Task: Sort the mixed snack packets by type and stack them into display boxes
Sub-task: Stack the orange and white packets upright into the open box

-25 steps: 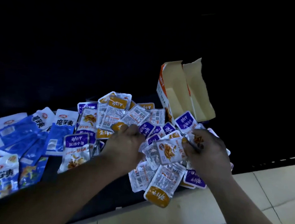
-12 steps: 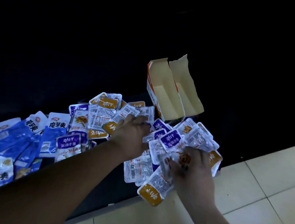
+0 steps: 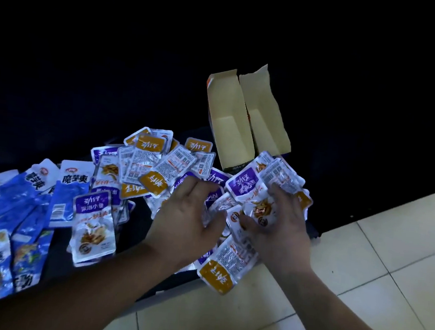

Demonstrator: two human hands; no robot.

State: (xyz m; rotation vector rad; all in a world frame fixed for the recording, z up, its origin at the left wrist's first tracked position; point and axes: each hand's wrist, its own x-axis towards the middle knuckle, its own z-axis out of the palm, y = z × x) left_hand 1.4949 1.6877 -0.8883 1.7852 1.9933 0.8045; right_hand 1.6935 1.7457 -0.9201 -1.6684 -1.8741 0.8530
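Gathered tighter than half a second ago: packets [image 3: 163, 170] on surface [image 3: 131, 239], grips closer together. Right grip [image 3: 277, 222] curled round a bunch, purple packet [image 3: 246, 188] on top; left grip [image 3: 185, 214] flat, fingers spread. Box [image 3: 241, 124] just beyond right grip, farther from left, open, long axis running away. Surface edge near; orange packet [image 3: 217, 272] overhanging floor [image 3: 361, 256].

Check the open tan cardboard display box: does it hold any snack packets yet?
No: the tan cardboard display box shows only bare card inside, with the purple and orange foil packets heaped before it.
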